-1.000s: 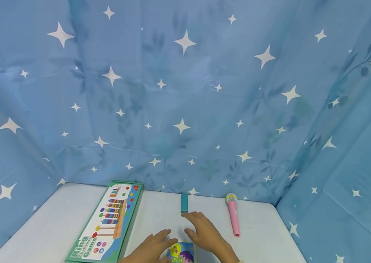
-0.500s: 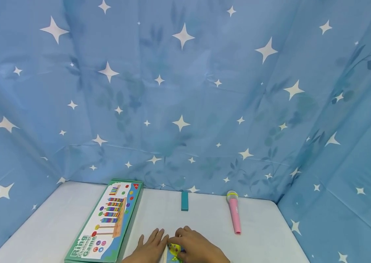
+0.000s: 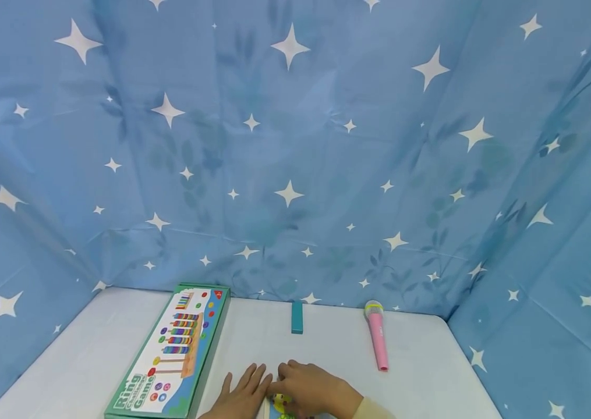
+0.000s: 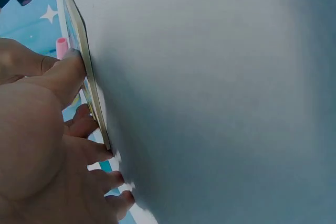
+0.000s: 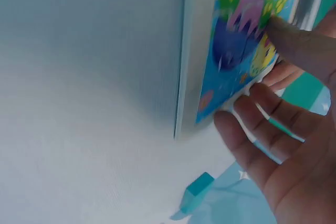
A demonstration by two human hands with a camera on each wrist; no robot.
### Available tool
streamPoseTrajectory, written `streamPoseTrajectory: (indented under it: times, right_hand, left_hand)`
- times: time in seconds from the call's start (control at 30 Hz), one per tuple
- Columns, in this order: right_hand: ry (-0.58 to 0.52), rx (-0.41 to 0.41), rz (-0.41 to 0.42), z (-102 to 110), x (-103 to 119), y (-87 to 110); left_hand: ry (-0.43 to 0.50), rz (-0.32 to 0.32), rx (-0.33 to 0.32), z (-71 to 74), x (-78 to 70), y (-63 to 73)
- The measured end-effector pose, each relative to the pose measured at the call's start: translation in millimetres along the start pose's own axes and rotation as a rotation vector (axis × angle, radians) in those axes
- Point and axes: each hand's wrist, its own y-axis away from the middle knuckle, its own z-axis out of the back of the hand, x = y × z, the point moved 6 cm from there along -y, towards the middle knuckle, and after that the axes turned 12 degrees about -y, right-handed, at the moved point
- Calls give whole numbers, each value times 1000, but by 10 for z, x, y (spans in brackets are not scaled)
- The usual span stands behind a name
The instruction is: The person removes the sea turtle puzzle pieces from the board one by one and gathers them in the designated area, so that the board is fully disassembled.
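A flat jigsaw puzzle (image 5: 231, 51) in a pale frame lies at the table's near middle, mostly hidden by the hands in the head view. Its picture shows a yellow and green creature and a purple shape on blue. My left hand (image 3: 240, 398) lies along its left side with straight, spread fingers; in the left wrist view the thumb (image 4: 73, 72) touches the frame's edge. Over the puzzle, my right hand (image 3: 313, 387) is bent. Its thumb (image 5: 294, 40) presses on the picture while its fingers (image 5: 236, 135) curve at the far edge, holding it.
To the left lies a long Ring Challenge Game box (image 3: 169, 349). A teal block (image 3: 297, 317) sits farther back, and a pink toy microphone (image 3: 377, 337) lies at the right. Blue star-printed curtain (image 3: 253, 174) surrounds the white table (image 3: 421, 372).
Both hands were apart above the puzzle. They have come down onto it, the left settling flat at its side and the right moving left to grip it. The head view has tilted slightly.
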Motion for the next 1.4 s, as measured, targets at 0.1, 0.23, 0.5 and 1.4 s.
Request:
streamPoseTrajectory:
  times: [0.1,0.23,0.5,1.4]
  right_hand:
    - [47,61,3,17,-7,-45]
    - [83,120,3,35,-19,-95]
    - [106,178,19,66,36,-144]
    - [-410,-189,110,97,-129,-57]
  left_hand:
    - [-8,-12,-9,-24,5,-1]
    - [-19,-35,-24,-87,31,-38]
    - [-73,-44,-28,-153,54,-73]
    - [-49,-14,14,-32,34,14]
